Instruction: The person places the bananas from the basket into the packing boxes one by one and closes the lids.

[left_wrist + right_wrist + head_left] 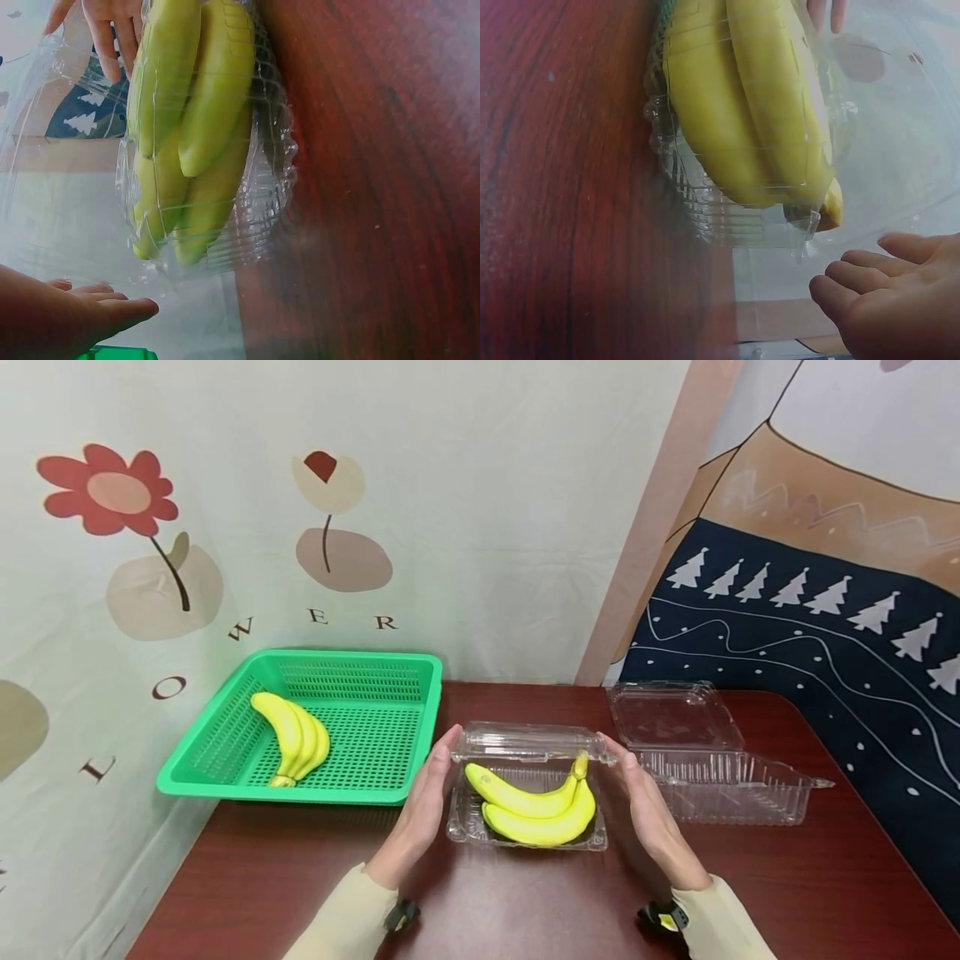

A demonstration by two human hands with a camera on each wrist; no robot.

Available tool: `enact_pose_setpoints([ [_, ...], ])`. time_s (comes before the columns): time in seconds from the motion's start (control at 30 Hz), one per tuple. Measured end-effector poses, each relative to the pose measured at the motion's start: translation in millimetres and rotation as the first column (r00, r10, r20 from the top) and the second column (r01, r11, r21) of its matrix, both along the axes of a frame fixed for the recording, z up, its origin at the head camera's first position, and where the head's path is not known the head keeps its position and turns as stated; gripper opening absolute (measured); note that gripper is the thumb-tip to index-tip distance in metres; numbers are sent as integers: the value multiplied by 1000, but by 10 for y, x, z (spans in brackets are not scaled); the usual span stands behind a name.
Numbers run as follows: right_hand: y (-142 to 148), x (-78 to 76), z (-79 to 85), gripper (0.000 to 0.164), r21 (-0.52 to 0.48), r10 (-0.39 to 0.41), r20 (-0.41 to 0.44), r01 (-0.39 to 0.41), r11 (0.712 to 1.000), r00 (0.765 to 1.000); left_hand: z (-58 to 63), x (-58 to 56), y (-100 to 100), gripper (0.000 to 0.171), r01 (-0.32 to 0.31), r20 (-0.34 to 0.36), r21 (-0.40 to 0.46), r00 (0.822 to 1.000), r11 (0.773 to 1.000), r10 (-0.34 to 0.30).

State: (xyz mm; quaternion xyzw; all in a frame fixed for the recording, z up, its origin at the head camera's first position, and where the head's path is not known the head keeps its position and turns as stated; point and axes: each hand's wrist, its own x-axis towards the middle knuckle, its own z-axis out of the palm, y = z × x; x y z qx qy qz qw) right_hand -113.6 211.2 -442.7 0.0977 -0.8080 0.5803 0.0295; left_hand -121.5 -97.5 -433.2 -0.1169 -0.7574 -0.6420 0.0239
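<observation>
A bunch of yellow bananas (540,825) lies in a clear plastic clamshell box (459,831) in front of the person. The box's hinged lid (517,743) stands raised at the back. Beside the lid's left edge is the left hand (422,806), its fingers straight and pointing forward. The right hand (654,814) mirrors it at the lid's right edge, fingers also extended. In the left wrist view the bananas (217,82) show through the ribbed wall. The brown stem end (831,206) reaches the box rim in the right wrist view.
At the left, a green basket (300,795) holds another bunch of bananas (296,735). A second clear box (742,797) stands to the right with its lid (675,714) folded back. Behind the brown table (495,910) hangs a printed cloth (480,527).
</observation>
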Motion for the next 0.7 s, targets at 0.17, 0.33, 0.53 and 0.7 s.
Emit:
enact_pose_setpoints([
  [0.17, 25, 44, -18, 61, 10, 45, -45, -45, 999, 998, -31, 48, 5, 63, -1, 27, -12, 1000, 1000, 1],
  [0.33, 37, 73, -48, 54, 108, 37, -79, -28, 994, 996, -51, 82, 13, 63, 5, 34, -65, 999, 998, -2],
  [0.53, 43, 101, -99, 49, 150, 58, -121, -40, 988, 991, -74, 130, 3, 62, 10, 12, -138, 1000, 990, -9],
  [0.7, 41, 138, -141, 47, 187, 75, -132, -49, 981, 988, -127, 189, -31, 58, 43, 9, -195, 999, 980, -42],
])
